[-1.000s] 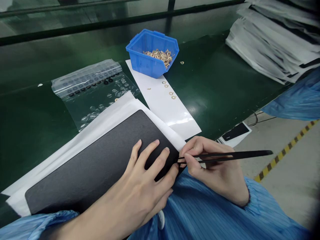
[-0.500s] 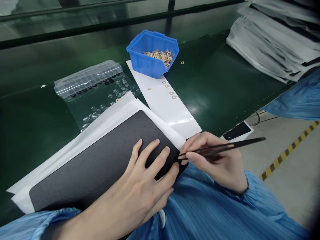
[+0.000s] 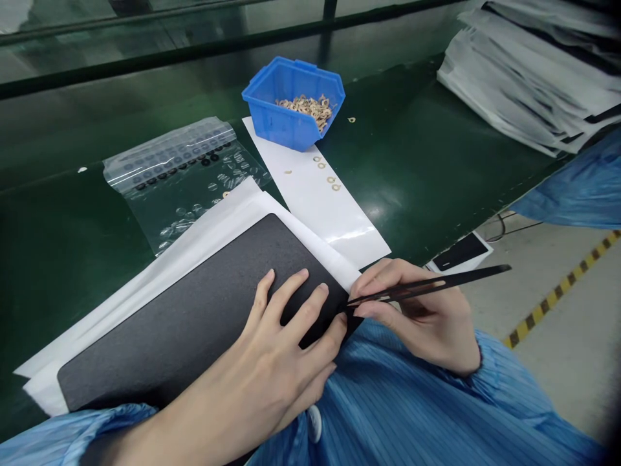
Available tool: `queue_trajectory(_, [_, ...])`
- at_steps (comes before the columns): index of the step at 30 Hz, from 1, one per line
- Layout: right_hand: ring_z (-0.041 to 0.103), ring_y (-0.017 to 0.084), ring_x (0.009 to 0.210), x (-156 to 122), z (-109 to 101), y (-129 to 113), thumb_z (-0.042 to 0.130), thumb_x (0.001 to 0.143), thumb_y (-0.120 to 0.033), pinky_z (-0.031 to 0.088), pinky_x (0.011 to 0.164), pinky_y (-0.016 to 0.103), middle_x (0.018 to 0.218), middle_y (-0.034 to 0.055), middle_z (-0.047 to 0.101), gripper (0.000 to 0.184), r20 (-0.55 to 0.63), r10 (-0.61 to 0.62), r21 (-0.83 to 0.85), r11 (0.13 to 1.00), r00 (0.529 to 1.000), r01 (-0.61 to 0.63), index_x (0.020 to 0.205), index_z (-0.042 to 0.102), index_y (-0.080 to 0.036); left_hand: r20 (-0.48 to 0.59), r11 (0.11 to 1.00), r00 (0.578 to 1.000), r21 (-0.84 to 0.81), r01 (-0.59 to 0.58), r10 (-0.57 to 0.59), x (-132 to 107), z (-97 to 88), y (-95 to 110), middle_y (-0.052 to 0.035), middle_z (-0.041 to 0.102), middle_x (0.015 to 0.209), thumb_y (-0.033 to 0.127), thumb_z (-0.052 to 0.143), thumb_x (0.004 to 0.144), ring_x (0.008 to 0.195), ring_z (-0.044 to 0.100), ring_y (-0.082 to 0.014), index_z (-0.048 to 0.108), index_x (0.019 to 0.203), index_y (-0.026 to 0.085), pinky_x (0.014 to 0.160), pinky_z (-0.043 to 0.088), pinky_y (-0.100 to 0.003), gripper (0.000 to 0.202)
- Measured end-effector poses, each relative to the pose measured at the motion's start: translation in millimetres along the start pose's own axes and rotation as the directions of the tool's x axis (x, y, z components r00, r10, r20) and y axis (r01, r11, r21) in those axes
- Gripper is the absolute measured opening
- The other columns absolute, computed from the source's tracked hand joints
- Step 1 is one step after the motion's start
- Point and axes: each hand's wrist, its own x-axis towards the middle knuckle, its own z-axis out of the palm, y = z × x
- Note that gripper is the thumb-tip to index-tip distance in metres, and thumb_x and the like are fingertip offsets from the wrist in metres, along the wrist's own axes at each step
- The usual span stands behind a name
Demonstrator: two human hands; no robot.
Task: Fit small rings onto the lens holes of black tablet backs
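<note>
Tweezers [image 3: 431,286] tilted at black sheet's edge [image 3: 310,251]

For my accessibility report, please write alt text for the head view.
The right hand holds black tweezers against the corner of a black sheet on white paper, while the left hand presses the sheet down. Behind, a blue bin holds tan rings.

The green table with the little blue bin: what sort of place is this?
Probably a factory workroom for small parts: a long green workbench, a blue bin of tiny rings, and black tweezers.
</note>
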Motion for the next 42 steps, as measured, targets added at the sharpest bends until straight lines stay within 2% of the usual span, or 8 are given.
queue_trajectory(13, [0.064,0.016,0.075,-0.4,0.7,5.7,0.066,0.076,-0.006,0.055,0.065,0.029,0.080,0.0021,0.065,0.017,0.000,-0.025,0.072,0.997,1.000,0.025,0.087,0.064,-0.019,0.025,0.999,0.999,-0.046,-0.018,0.019,-2.3,0.1,-0.7,-0.0147,0.041,0.131,0.025,0.044,0.093,0.131,0.027,-0.0396,0.049,0.127,0.027,0.099,0.029,-0.069,0.035])
queue_trajectory(18, [0.064,0.015,0.069,2.5,-3.1,2.5,0.064,0.079,-0.009,0.054,0.060,0.030,0.076,0.0008,0.063,0.014,-0.126,-0.098,0.127,0.985,0.987,0.114,0.086,0.064,-0.021,0.039,0.998,0.999,-0.058,-0.009,0.011,-1.8,-1.0,-1.3,-0.0141,0.038,0.133,0.024,0.042,0.094,0.132,0.025,-0.0389,0.048,0.128,0.028,0.099,0.028,-0.070,0.035])
queue_trajectory(21, [0.063,0.016,0.067,35.8,-10.4,-5.6,0.067,0.076,-0.011,0.052,0.057,0.029,0.074,0.0013,0.063,0.010,-0.122,-0.192,-0.020,0.981,0.974,0.191,0.081,0.064,-0.019,0.069,0.999,0.998,-0.053,-0.010,0.013,-0.6,-1.9,-1.0,-0.0143,0.037,0.133,0.025,0.043,0.093,0.131,0.026,-0.0407,0.047,0.128,0.028,0.097,0.028,-0.071,0.035])
queue_trajectory(24, [0.064,0.014,0.060,98.4,-8.6,-6.6,0.068,0.076,-0.017,0.053,0.055,0.026,0.071,0.0011,0.064,0.007,-0.040,-0.265,-0.142,0.956,0.963,0.257,0.072,0.062,-0.016,0.084,0.999,0.996,-0.039,-0.017,0.021,0.5,-2.5,-0.1,-0.0145,0.039,0.132,0.026,0.041,0.093,0.129,0.029,-0.0421,0.045,0.128,0.028,0.097,0.029,-0.071,0.036])
queue_trajectory(28, [0.066,0.015,0.058,186.9,20.2,13.7,0.065,0.078,-0.023,0.052,0.055,0.025,0.062,0.0009,0.065,0.011,0.106,-0.219,-0.161,0.959,0.970,0.234,0.074,0.061,-0.013,0.093,1.000,0.996,-0.031,-0.002,0.005,1.1,-3.3,0.3,-0.0136,0.043,0.129,0.029,0.035,0.095,0.129,0.032,-0.0406,0.044,0.127,0.028,0.098,0.029,-0.069,0.034])
queue_trajectory(31, [0.065,0.016,0.060,226.0,47.2,38.3,0.063,0.079,-0.022,0.050,0.061,0.027,0.061,0.0020,0.065,0.010,0.137,-0.234,-0.244,0.934,0.963,0.262,0.074,0.060,-0.013,0.078,0.999,0.997,-0.035,0.013,-0.010,0.9,-3.7,0.3,-0.0129,0.045,0.128,0.033,0.034,0.096,0.128,0.033,-0.0394,0.045,0.126,0.028,0.098,0.030,-0.069,0.032])
queue_trajectory(36, [0.062,0.016,0.062,243.4,64.5,60.4,0.064,0.075,-0.020,0.047,0.062,0.027,0.066,0.0044,0.065,0.009,0.178,-0.254,-0.308,0.903,0.951,0.299,0.069,0.062,-0.013,0.088,0.998,0.996,-0.063,0.025,-0.019,2.1,-3.5,-1.5,-0.0112,0.044,0.130,0.035,0.036,0.095,0.129,0.032,-0.0357,0.045,0.125,0.028,0.100,0.029,-0.066,0.032])
queue_trajectory(42, [0.060,0.017,0.067,230.7,38.7,38.0,0.058,0.080,-0.037,0.044,0.064,0.026,0.071,0.0049,0.066,0.025,0.196,-0.222,-0.360,0.890,0.955,0.281,0.074,0.064,-0.014,0.058,0.990,0.994,-0.105,0.098,-0.092,7.9,-6.1,-15.7,-0.0117,0.042,0.132,0.034,0.042,0.093,0.130,0.030,-0.0299,0.043,0.129,0.025,0.108,0.028,-0.052,0.038])
